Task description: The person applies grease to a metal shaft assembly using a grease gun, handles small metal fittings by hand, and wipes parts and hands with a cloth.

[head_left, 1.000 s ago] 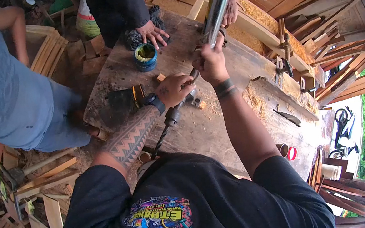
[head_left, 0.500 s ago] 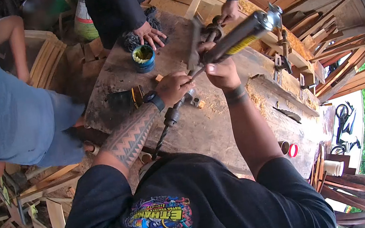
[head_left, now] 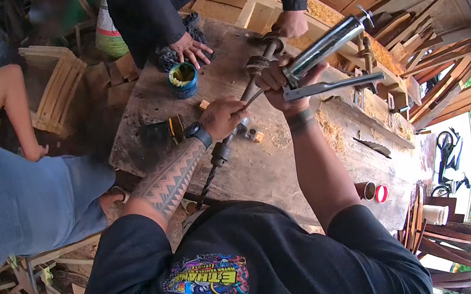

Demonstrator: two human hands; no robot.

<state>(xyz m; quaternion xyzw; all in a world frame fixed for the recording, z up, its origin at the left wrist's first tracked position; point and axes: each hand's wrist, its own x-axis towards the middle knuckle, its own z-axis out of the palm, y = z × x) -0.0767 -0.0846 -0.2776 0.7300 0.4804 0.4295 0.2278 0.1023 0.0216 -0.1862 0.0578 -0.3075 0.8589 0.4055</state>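
Observation:
My right hand (head_left: 282, 84) is closed around the head end of a silver grease gun (head_left: 328, 47), whose lever (head_left: 331, 86) points off to the right. My left hand (head_left: 223, 119), with a watch on the wrist, pinches the gun's thin spout tube (head_left: 255, 97). Beneath my hands a metal shaft with collars (head_left: 257, 66) runs across the table, and a drill bit (head_left: 209, 182) sticks out at its near end. The shaft's middle is partly hidden by my hands. A co-worker's hand (head_left: 291, 23) grips its far end.
The co-worker's other hand (head_left: 192, 49) rests flat on the wooden table (head_left: 148, 108), near a blue tub of grease (head_left: 183, 81) and a black rag (head_left: 197, 29). A saw blade (head_left: 373, 147) lies right. Another person (head_left: 18, 189) stands at the left.
The grease gun has turned in my right hand, so its lever now shows below the barrel. The co-worker's hand at the shaft has shifted slightly. The person at left has moved a little lower.

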